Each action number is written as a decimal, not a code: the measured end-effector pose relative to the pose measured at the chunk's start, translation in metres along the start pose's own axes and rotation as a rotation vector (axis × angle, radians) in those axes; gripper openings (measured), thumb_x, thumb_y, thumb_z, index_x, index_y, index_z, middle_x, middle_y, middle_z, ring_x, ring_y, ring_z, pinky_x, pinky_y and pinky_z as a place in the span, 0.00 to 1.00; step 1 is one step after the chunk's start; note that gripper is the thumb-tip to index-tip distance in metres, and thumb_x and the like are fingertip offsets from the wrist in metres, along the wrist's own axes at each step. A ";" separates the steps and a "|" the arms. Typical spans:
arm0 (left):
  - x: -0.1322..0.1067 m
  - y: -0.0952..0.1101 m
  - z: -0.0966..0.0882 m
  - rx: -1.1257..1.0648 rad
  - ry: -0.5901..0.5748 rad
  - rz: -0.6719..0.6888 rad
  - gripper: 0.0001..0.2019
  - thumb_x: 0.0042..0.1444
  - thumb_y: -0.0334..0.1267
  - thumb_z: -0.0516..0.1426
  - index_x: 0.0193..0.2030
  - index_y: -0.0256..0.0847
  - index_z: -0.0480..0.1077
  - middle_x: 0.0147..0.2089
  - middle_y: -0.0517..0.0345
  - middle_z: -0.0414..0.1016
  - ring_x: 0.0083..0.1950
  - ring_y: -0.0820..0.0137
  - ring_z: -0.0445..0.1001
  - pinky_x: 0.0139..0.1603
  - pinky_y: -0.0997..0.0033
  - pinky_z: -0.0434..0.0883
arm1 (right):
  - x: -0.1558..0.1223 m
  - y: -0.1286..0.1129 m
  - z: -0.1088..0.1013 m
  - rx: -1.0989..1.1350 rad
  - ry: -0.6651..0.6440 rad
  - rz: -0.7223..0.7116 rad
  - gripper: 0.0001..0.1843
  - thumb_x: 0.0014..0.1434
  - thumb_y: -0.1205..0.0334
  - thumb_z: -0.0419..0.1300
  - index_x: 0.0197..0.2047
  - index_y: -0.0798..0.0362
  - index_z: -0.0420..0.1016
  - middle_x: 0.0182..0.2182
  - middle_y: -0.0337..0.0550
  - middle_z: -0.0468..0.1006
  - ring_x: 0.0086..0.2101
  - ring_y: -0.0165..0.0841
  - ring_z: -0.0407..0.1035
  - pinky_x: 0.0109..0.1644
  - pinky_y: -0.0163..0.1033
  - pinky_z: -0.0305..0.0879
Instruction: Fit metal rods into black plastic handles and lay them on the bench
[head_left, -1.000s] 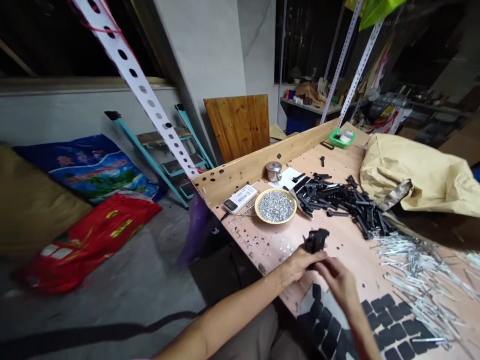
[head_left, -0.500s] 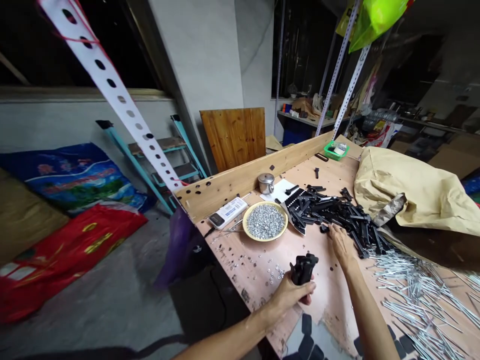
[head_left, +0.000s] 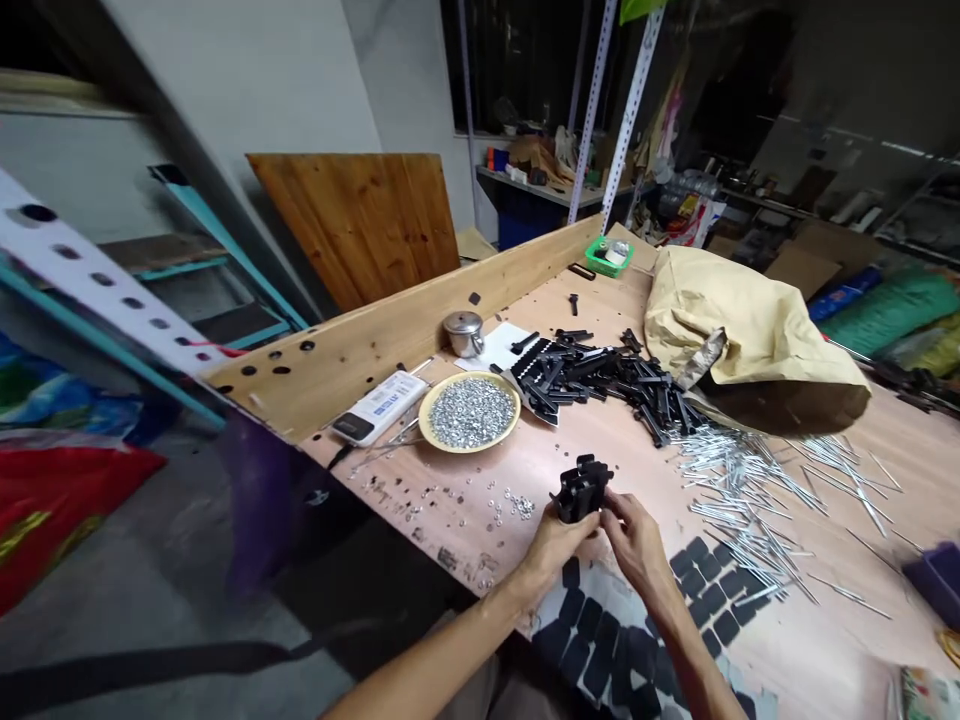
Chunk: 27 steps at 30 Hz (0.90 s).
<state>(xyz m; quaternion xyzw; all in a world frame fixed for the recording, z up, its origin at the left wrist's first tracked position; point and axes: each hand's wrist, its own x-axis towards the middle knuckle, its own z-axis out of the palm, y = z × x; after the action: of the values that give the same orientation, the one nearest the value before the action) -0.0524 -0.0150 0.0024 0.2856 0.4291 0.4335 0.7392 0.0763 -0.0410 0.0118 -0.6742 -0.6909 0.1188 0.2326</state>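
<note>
A bunch of black plastic parts (head_left: pixel 581 488) stands upright in my left hand (head_left: pixel 556 548), whose fingers are wrapped round its lower end. My right hand (head_left: pixel 634 538) is closed at the right side of this bunch, thumb and fingers pinched on a black part there; the fingertips are partly hidden. Beyond the hands lies a loose pile of similar black parts (head_left: pixel 592 372). To the left is a yellow bowl (head_left: pixel 471 449) full of small silver nuts (head_left: pixel 471 408). Thin metal rods (head_left: pixel 739 490) are scattered to the right. Flat black pads (head_left: pixel 589 620) lie on a sheet below my hands.
A wooden board (head_left: pixel 420 285) edges the table's far left side. Along it are a metal lidded cup (head_left: pixel 463 335), a white box-like device (head_left: pixel 381 408) and a green basket (head_left: pixel 609 262). A large paper sack (head_left: pixel 739 310) lies at the right. Loose nuts (head_left: pixel 517 505) dot the table.
My right hand has come back from the pile to the bunch in my left hand. The view has swung to the right, showing more of the table there.
</note>
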 end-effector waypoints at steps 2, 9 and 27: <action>-0.006 -0.005 0.003 -0.024 -0.033 -0.094 0.19 0.28 0.42 0.70 0.30 0.33 0.77 0.27 0.55 0.77 0.26 0.71 0.73 0.30 0.72 0.71 | -0.017 0.019 -0.017 -0.104 0.016 0.016 0.17 0.62 0.62 0.48 0.49 0.51 0.73 0.39 0.44 0.75 0.32 0.29 0.72 0.33 0.32 0.68; -0.023 -0.010 0.012 -0.028 -0.217 -0.141 0.21 0.27 0.43 0.71 0.29 0.32 0.76 0.31 0.51 0.77 0.30 0.70 0.74 0.32 0.72 0.71 | -0.011 0.095 -0.066 -0.539 0.017 0.118 0.15 0.55 0.77 0.50 0.28 0.52 0.74 0.30 0.50 0.74 0.34 0.38 0.69 0.35 0.38 0.64; -0.002 -0.025 0.005 0.153 -0.357 0.016 0.19 0.36 0.37 0.69 0.37 0.34 0.76 0.41 0.47 0.78 0.44 0.60 0.75 0.50 0.61 0.68 | -0.042 -0.016 -0.085 0.610 0.716 0.203 0.15 0.49 0.54 0.65 0.37 0.54 0.72 0.31 0.43 0.79 0.31 0.34 0.76 0.39 0.42 0.74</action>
<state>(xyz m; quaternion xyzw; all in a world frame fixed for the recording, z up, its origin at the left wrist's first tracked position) -0.0385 -0.0289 -0.0145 0.4170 0.3206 0.3480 0.7760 0.1025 -0.0959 0.0864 -0.6376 -0.4318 0.0982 0.6303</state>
